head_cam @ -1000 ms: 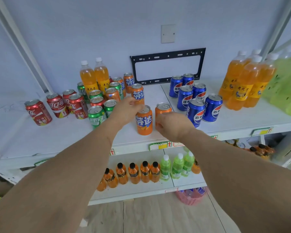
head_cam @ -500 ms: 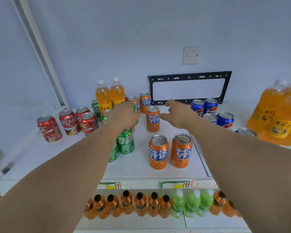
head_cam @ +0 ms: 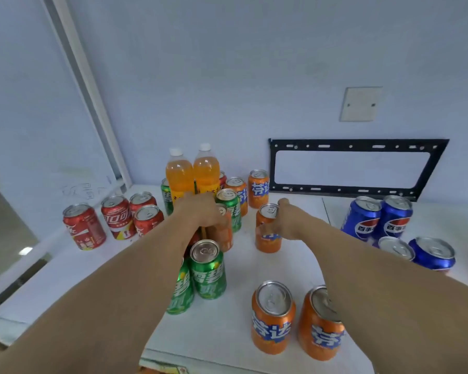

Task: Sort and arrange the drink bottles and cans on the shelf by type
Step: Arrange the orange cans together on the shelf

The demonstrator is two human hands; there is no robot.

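Now, your white shelf (head_cam: 254, 265) carries two orange bottles (head_cam: 192, 174) at the back, red cans (head_cam: 114, 220) left, blue cans (head_cam: 376, 220) right, green cans (head_cam: 208, 271) by your left arm. Your left hand (head_cam: 197, 211) grips an orange can (head_cam: 223, 233); your right hand (head_cam: 287, 220) wraps another orange can (head_cam: 268, 230) mid-shelf.

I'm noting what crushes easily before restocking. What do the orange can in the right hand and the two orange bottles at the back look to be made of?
The orange can in the right hand looks like thin metal, probably aluminium: bare silvery lid with a pull tab, glossy printed wall. The two orange bottles look like clear plastic: the drink shows through, and the screw caps are white.
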